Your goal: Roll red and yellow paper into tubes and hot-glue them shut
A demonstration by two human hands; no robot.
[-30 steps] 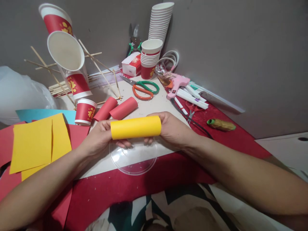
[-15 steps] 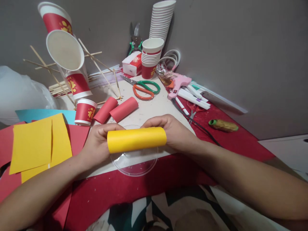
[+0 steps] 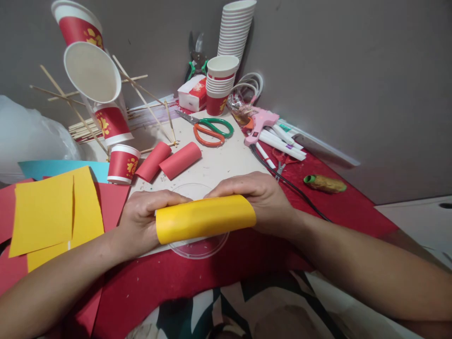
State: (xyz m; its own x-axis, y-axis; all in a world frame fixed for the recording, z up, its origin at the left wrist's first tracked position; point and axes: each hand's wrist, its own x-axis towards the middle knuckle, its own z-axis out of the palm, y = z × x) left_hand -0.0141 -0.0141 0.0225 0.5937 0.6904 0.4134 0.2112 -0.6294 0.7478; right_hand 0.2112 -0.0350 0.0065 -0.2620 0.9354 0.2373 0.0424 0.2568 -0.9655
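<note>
Both my hands hold a rolled yellow paper tube (image 3: 205, 218) crosswise, low over a clear plastic lid (image 3: 201, 245) on the beige board (image 3: 226, 160). My left hand (image 3: 141, 221) grips the tube's left end with fingers curled over its top. At the right end, my right hand (image 3: 261, 200) has its fingers pressed along the top edge. The tube's near side faces me and hides most fingertips. Two red paper tubes (image 3: 169, 160) lie on the board beyond my hands.
Yellow paper sheets (image 3: 49, 212) on red and blue sheets lie left. Red paper cups (image 3: 122, 164) and a stick-and-cup frame (image 3: 92, 75) stand at back left. Scissors (image 3: 210, 129), cup stacks (image 3: 222, 82), a pink glue gun (image 3: 259, 125), glue sticks and a thread spool (image 3: 325, 183) lie right.
Both hands have brought the yellow tube nearer to me and lower, and turned over it, so the fingers now press on top of it.
</note>
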